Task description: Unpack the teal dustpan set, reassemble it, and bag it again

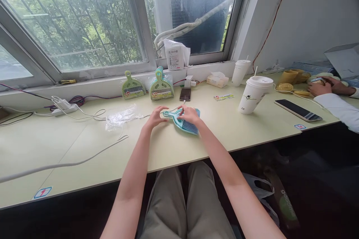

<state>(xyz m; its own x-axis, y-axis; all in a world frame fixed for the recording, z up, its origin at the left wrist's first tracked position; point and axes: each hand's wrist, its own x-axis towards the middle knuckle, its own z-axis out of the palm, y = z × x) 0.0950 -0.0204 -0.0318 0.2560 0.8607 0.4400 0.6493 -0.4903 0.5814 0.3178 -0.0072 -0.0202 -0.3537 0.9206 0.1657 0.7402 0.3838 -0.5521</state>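
Note:
A small teal dustpan-and-brush set point(183, 121) lies flat on the pale green desk point(84, 157) in front of me. My left hand point(155, 116) rests at its handle end, fingers curled and touching the handle. My right hand point(190, 114) lies on top of the pan, fingers bent over the brush. An empty clear plastic bag point(121, 116) sits just left of my left hand. Two packaged green sets point(133, 87) point(161, 86) lean against the window ledge behind.
A phone on a charger point(185, 93) lies behind the set. Two white paper cups point(254, 94) point(240, 72), a black phone point(297, 110) and white cables point(64, 164) are on the desk. Another person's hands point(325, 86) work among yellow items point(288, 78) at the far right.

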